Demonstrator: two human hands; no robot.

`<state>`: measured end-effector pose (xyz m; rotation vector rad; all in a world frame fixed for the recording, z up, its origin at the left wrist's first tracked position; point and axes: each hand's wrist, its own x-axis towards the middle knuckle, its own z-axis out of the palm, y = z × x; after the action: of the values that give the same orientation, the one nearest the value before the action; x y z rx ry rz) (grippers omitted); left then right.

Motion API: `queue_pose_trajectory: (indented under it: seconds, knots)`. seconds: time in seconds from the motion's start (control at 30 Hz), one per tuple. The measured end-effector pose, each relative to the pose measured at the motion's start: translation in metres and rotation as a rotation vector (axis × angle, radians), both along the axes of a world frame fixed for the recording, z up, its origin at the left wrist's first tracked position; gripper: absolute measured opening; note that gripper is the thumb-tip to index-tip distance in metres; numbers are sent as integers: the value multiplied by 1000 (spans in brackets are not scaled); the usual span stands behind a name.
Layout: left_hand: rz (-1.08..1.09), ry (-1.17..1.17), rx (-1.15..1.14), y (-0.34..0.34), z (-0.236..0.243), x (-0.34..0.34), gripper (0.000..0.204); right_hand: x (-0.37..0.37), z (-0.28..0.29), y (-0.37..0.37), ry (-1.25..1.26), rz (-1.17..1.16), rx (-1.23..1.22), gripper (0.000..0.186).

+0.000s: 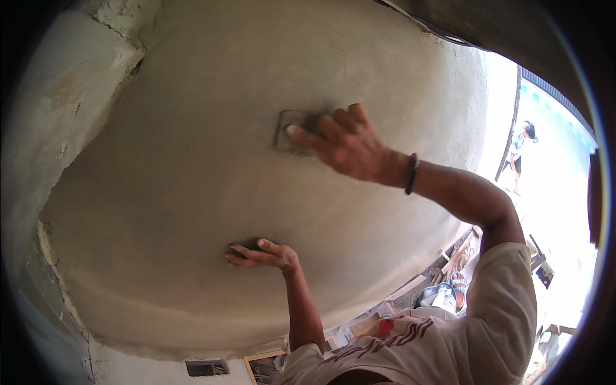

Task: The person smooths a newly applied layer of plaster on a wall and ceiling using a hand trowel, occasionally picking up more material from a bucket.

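A broad wall of smooth, damp-looking grey plaster fills most of the view. My right hand is closed on a small rectangular plastering float, coated in grey, held flat against the upper middle of the wall. The thumb lies along the float, and the curled fingers hide its far end. Lower down, my left hand is open with fingers spread and holds nothing. It is at the plaster surface, but whether the fingertips touch cannot be made out.
A rough pale ledge borders the plaster at left. Below is a small dark wall opening beside a wooden frame. Debris and boards lie along the wall's foot at right. Farther off, a person stands in bright daylight.
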<state>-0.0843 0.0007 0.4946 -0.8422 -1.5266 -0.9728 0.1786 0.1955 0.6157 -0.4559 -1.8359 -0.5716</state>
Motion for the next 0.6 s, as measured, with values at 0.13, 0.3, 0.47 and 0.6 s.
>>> queue_pose_trajectory:
  seconds: [0.13,0.3,0.47,0.6]
  knots:
    - [-66,-116,-114,-8,12,16,72,78,1,73,274,-166,-224,43]
    - [25,-75,-207,-8,10,18,77,72,-112,77,672,-53,-599,50]
    - [10,-47,-200,-13,8,-11,76,25,-37,29,385,-57,-366,55]
    - [-32,-125,-200,-23,11,-15,72,30,63,43,373,-83,-352,51]
